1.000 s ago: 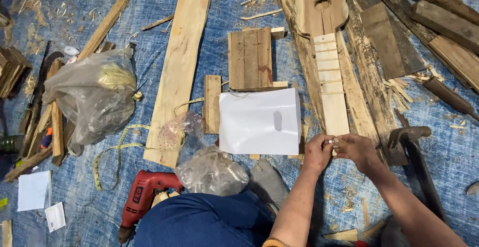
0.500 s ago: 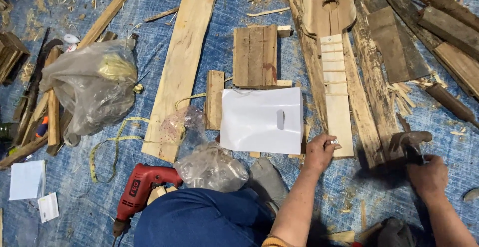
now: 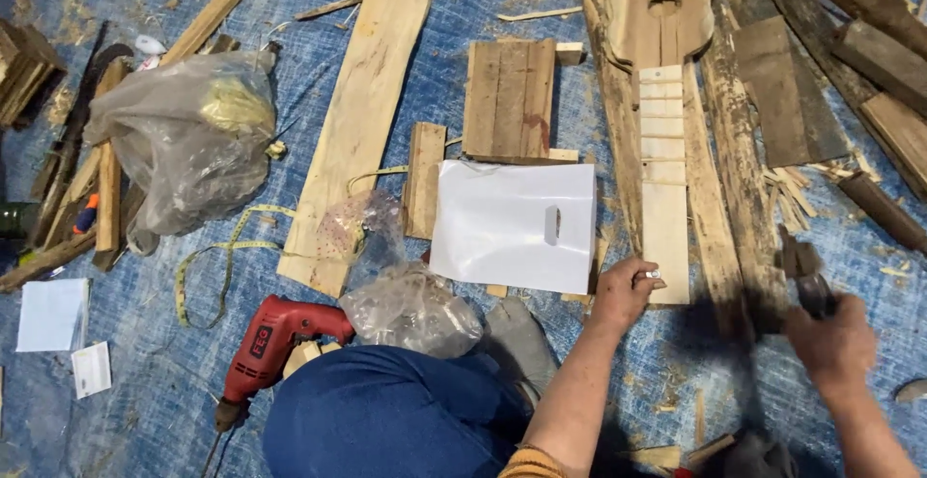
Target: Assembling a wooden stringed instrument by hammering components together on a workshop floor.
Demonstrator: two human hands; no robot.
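Pinning a small metal nail (image 3: 653,274) upright on the pale notched wooden strip (image 3: 664,188) with my left hand (image 3: 623,295), I am gripping a dark hammer (image 3: 801,270) in my right hand (image 3: 832,343). Striking next calls for a square, careful blow clear of my fingertips.

The pale slat (image 3: 664,188) is smooth, planed wood; the planks (image 3: 734,150) beside it are rough, dark and splintered. The hammer (image 3: 806,280) looks like dull metal. The bag (image 3: 515,225) is matt white plastic, the sacks (image 3: 183,135) thin, clear, crinkled film. The drill (image 3: 275,338) has a glossy red plastic shell. The tarp (image 3: 145,372) is woven blue.
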